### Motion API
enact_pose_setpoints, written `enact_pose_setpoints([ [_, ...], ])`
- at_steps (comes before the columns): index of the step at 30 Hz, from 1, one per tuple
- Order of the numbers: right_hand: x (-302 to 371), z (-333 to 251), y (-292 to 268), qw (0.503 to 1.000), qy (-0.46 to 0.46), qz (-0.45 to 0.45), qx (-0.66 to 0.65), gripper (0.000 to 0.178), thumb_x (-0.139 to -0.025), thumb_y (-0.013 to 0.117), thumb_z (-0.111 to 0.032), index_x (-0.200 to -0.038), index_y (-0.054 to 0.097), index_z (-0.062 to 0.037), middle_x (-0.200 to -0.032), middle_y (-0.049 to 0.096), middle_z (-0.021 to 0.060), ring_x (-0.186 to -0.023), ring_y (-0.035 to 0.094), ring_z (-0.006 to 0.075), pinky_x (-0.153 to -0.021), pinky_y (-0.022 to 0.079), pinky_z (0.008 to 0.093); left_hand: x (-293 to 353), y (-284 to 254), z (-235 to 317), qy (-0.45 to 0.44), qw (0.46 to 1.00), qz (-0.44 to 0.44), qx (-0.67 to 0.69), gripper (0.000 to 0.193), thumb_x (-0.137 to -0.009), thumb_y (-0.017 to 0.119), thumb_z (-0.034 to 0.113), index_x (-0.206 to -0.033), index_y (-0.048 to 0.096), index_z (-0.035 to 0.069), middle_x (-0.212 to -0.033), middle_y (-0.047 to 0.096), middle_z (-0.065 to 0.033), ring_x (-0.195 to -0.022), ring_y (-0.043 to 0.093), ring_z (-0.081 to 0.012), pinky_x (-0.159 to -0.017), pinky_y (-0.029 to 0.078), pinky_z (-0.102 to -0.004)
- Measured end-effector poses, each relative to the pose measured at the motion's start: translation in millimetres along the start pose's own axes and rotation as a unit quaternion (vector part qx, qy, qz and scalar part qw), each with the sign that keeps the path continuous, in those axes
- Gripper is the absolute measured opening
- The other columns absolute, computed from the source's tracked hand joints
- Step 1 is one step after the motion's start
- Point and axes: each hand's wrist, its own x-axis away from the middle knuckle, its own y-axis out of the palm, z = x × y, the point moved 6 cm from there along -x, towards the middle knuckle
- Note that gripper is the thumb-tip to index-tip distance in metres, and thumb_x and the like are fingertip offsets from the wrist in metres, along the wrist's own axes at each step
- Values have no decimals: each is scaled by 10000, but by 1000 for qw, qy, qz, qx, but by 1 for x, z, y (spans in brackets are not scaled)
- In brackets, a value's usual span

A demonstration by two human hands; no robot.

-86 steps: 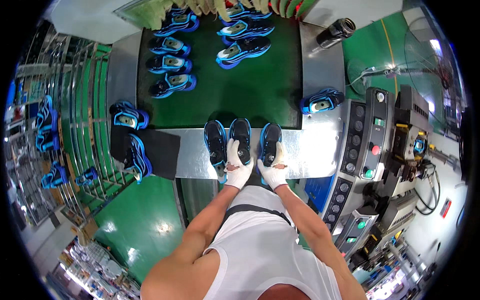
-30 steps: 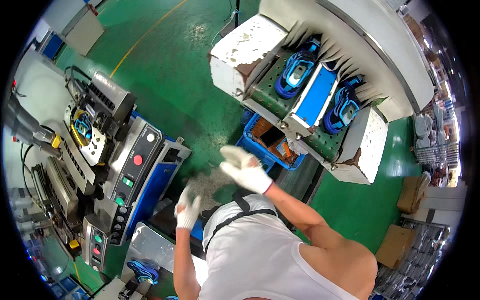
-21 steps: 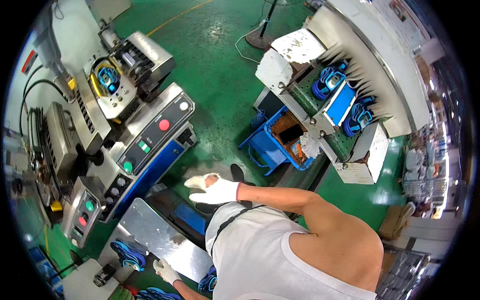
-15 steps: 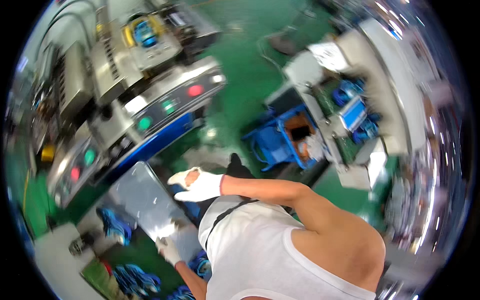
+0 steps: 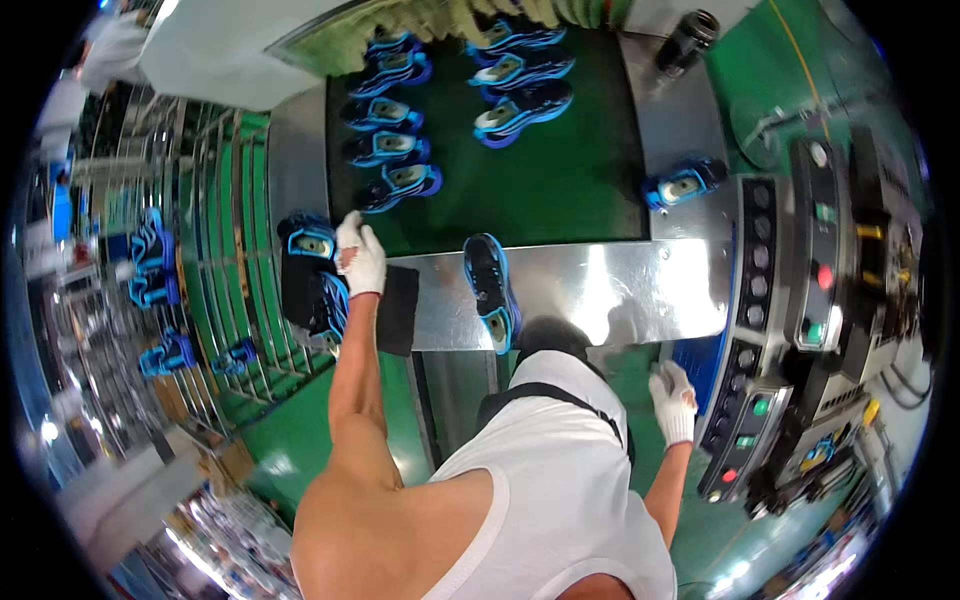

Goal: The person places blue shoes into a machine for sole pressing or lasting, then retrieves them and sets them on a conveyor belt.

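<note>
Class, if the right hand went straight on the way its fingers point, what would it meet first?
The right hand would probably meet the front edge of the metal table first; depth is unclear, so it might pass above or below.

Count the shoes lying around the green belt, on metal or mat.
4: the front shoe on the metal ledge, the right-side shoe, and, near the left hand, the upper-left shoe and the lower-left shoe on the black mat. That hand may hide more.
</note>
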Motion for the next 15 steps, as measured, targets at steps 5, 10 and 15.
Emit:
enact_pose_setpoints([
  [5, 22, 43, 9, 994, 72, -47, 66, 514, -897, 758, -260, -1311, 635, 20, -1196, 724, 208, -1082, 723, 283, -945, 557, 383, -49, 10, 6, -101, 992, -40, 60, 834, -851, 803, 408, -1469, 463, -35, -1385, 566, -283, -1267, 567, -445, -1073, 455, -454],
  [10, 1, 24, -13, 973, 58, -127, 182, 523, -891, 732, -358, -1298, 628, -44, -1180, 735, 175, -1105, 712, 312, -946, 548, 411, -84, 96, 27, 4, 987, -80, -141, 565, -939, 632, 515, -1240, 680, 39, -1226, 671, -218, -1101, 650, -398, -951, 514, -489],
  [15, -53, -38, -37, 991, 8, -4, 136, 505, -899, 733, -317, -1294, 633, -20, -1188, 721, 193, -1097, 706, 322, -943, 543, 419, -83, 109, -19, 27, 999, -35, 2, 344, -1031, 571, 274, -1203, 674, -6, -1206, 662, -240, -1090, 645, -425, -940, 515, -466],
])
